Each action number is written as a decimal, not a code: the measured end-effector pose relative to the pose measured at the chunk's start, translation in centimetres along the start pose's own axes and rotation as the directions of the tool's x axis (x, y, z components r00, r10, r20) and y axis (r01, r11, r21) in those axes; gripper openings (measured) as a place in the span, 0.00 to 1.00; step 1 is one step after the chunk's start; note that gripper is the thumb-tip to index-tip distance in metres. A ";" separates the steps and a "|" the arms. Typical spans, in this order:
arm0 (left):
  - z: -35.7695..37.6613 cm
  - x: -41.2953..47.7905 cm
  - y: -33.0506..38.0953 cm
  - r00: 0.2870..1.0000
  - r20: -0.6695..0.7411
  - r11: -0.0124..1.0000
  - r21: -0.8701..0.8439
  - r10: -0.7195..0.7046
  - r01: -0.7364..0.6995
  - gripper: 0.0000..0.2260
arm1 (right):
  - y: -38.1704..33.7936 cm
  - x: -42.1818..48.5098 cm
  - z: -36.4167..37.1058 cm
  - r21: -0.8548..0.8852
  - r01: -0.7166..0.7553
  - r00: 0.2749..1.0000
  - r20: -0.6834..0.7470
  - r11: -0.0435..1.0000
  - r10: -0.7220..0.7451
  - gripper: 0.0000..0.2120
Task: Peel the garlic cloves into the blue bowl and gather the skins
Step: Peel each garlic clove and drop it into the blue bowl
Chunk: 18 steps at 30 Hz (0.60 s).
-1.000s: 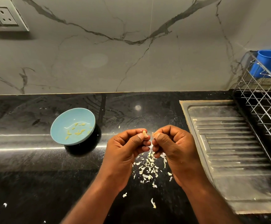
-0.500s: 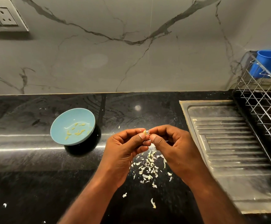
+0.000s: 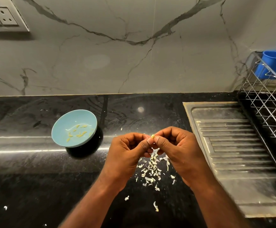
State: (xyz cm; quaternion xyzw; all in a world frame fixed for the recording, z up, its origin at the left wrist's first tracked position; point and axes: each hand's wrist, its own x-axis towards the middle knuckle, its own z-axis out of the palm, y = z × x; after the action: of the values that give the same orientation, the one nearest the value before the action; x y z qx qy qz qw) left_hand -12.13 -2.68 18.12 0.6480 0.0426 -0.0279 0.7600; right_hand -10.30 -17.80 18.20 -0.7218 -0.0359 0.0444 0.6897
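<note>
The left hand (image 3: pixel 127 153) and right hand (image 3: pixel 175 150) meet above the black countertop (image 3: pixel 27 178), fingers curled, each pinching the same small garlic clove (image 3: pixel 153 136) between thumb and forefinger. Directly beneath them lies a loose scatter of white skins (image 3: pixel 151 168), with a few stray flakes nearer the person. The blue bowl (image 3: pixel 64 125) sits well to the left, holding several peeled cloves (image 3: pixel 79 134). A steel drainboard (image 3: pixel 232 153) lies to the right, beside a wire dish rack (image 3: pixel 269 112) with a blue cup (image 3: pixel 275 65).
</note>
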 end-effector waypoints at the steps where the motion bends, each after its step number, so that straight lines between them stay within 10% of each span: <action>1: 0.0 0.0 0.0 1.000 0.004 1.000 0.019 0.005 -0.005 0.11 | 0.1 0.0 0.1 -0.002 0.002 1.000 -0.005 1.000 -0.002 0.15; 18: -0.2 -0.1 -0.2 0.981 0.019 0.942 0.275 0.195 -0.192 0.08 | -0.5 -0.4 0.6 -0.268 0.173 0.983 -0.012 0.948 -0.183 0.04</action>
State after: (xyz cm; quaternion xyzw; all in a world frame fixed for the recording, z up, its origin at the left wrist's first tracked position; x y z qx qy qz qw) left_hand -12.30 -2.48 17.89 0.7485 -0.0223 0.0441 0.6613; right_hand -10.77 -17.20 18.71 -0.8022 -0.0936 -0.0365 0.5885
